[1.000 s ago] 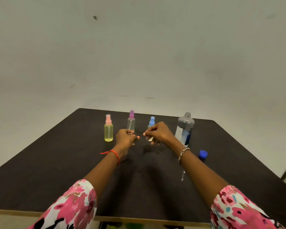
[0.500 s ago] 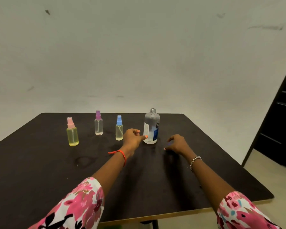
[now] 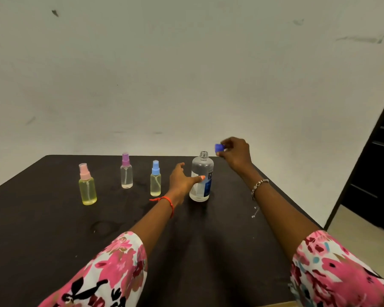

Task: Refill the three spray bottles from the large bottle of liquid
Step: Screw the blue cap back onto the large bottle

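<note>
Three capped spray bottles stand in a row on the dark table (image 3: 53, 229): a pink-topped one (image 3: 87, 185) with yellow liquid, a purple-topped one (image 3: 126, 171) that looks clear, and a blue-topped one (image 3: 155, 179) with pale yellow liquid. Right of them stands the large clear bottle (image 3: 203, 173), uncapped, with a blue and white label. My left hand (image 3: 182, 180) is spread around its left side, thumb across the front. My right hand (image 3: 235, 154) hovers above and right of the bottle's neck, pinching the blue cap (image 3: 219, 148).
A wet patch (image 3: 102, 226) marks the table in front of the spray bottles, and small droplets (image 3: 255, 212) lie near my right forearm. A dark doorway or shelf unit (image 3: 377, 169) stands beyond the table's right edge. A plain wall is behind.
My right hand rose from the table to above the large bottle with the blue cap in its fingers. My left hand reached further onto the large bottle's side.
</note>
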`<control>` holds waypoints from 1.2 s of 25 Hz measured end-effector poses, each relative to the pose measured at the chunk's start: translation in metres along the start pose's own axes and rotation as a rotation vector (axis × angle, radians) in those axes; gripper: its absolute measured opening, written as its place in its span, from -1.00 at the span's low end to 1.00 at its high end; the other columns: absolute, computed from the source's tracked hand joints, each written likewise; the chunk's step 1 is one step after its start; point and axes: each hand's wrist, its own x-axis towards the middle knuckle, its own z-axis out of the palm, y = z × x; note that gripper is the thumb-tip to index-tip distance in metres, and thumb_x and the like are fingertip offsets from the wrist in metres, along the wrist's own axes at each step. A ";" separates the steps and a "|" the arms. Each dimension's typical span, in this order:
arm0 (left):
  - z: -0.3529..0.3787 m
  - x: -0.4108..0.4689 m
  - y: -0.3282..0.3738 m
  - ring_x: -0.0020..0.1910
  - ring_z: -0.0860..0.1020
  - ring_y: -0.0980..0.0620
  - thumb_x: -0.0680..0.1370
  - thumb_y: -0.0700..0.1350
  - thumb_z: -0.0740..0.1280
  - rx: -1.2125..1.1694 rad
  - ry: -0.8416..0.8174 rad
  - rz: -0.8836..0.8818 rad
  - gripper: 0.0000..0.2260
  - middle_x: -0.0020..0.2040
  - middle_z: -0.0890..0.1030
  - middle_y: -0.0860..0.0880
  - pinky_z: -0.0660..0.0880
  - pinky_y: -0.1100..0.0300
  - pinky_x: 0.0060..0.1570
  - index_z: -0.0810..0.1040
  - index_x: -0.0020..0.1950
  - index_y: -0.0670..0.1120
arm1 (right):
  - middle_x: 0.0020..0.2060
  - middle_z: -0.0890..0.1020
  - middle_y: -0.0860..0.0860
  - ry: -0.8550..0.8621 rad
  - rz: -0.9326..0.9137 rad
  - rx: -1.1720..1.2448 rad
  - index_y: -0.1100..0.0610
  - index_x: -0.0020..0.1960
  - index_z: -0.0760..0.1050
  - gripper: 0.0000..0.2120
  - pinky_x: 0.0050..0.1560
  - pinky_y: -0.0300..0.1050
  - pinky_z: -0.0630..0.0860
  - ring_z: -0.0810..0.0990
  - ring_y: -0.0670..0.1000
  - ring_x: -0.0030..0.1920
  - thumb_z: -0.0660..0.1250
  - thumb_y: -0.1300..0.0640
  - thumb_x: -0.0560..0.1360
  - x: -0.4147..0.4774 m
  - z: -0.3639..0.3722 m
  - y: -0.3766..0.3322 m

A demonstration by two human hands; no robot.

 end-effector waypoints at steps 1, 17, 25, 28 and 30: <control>0.002 0.002 0.003 0.45 0.25 -0.12 0.38 -0.13 0.47 0.000 -0.005 0.010 -0.26 0.48 0.26 -0.14 0.28 -0.04 0.39 0.16 0.46 -0.11 | -0.01 0.59 0.20 -0.045 -0.070 -0.042 0.31 0.07 0.53 -0.70 -0.22 -0.38 0.40 0.49 0.01 -0.12 0.44 0.34 0.34 0.007 0.001 -0.010; 0.012 0.023 0.016 0.36 0.37 -0.11 0.48 -0.13 0.36 -0.024 -0.123 0.112 -0.46 0.39 0.39 -0.14 0.37 0.03 0.29 0.26 0.42 -0.11 | 0.08 0.59 0.22 -0.401 -0.174 -0.328 0.31 0.11 0.54 -0.70 -0.10 -0.25 0.37 0.55 0.11 0.06 0.40 0.31 0.39 0.019 0.020 -0.028; 0.013 0.022 0.013 0.35 0.39 -0.10 0.49 -0.16 0.35 -0.091 -0.151 0.114 -0.50 0.37 0.43 -0.12 0.37 0.05 0.28 0.30 0.40 -0.10 | -0.21 0.48 0.16 -0.314 -0.106 -0.379 0.28 -0.17 0.47 -0.75 -0.42 -0.28 0.23 0.41 0.06 -0.25 0.45 0.11 0.37 0.024 0.030 -0.022; 0.012 0.022 0.013 0.35 0.39 -0.10 0.49 -0.16 0.34 -0.092 -0.168 0.119 -0.52 0.35 0.44 -0.12 0.37 0.06 0.27 0.31 0.39 -0.10 | -0.33 0.37 0.06 -0.302 -0.098 -0.405 0.19 -0.27 0.38 -0.68 -0.36 -0.22 0.27 0.36 0.04 -0.31 0.45 0.02 0.37 0.023 0.032 -0.022; 0.012 0.022 0.012 0.35 0.39 -0.10 0.50 -0.16 0.33 -0.088 -0.177 0.119 -0.53 0.36 0.44 -0.12 0.37 0.07 0.25 0.31 0.39 -0.10 | -0.22 0.47 0.10 -0.349 -0.127 -0.406 0.28 -0.09 0.49 -0.67 -0.21 -0.16 0.35 0.47 0.06 -0.20 0.43 0.00 0.39 0.022 0.031 -0.023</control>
